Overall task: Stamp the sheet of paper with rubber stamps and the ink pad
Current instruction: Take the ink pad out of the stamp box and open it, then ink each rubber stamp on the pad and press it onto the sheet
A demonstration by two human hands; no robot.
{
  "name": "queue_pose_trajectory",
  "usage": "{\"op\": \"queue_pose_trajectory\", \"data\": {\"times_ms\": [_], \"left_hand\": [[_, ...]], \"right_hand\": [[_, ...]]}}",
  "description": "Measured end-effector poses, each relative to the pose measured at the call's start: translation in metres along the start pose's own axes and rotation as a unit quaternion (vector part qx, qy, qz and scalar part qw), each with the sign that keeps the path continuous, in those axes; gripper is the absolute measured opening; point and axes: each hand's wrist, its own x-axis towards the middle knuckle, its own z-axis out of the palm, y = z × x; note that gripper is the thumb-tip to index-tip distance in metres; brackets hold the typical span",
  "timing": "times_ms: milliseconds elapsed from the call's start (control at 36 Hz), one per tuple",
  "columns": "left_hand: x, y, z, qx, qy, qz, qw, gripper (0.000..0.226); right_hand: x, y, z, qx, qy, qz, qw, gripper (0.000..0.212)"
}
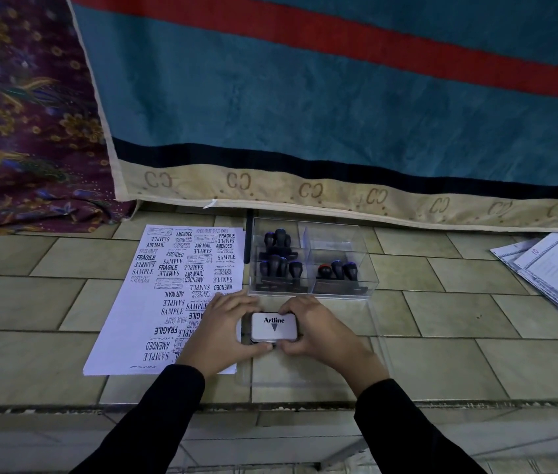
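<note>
Hands frame the closed Artline ink pad [274,327] on the tiled floor — left hand [224,331] and right hand [315,328] curled around its sides, fingertips gripping it. Stamped sheet of paper [168,295] lies just left; rubber stamps [279,265] stand in a clear box [311,258] behind.

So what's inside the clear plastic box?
The clear plastic box holds dark-handled rubber stamps in compartments, one with a red top. Their faces point down, so the wording cannot be read.
</note>
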Motion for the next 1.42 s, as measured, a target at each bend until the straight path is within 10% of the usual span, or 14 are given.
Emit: {"op": "queue_pose_trajectory", "data": {"times_ms": [667, 1194, 1417], "left_hand": [[-0.002, 0.005, -0.002, -0.025, -0.042, -0.096, 0.994, 0.118], [-0.002, 0.01, -0.005, 0.004, -0.063, -0.095, 0.993, 0.128], [-0.009, 0.011, -0.004, -0.042, -0.008, -0.088, 0.995, 0.078]], "right_hand": [[0.02, -0.009, 0.002, 0.231, 0.162, 0.201, 0.938, 0.018], [0.02, -0.005, 0.009, 0.129, 0.123, 0.252, 0.951, 0.011], [0.053, -0.008, -0.041, 0.119, 0.264, 0.178, 0.941, 0.01]]}}
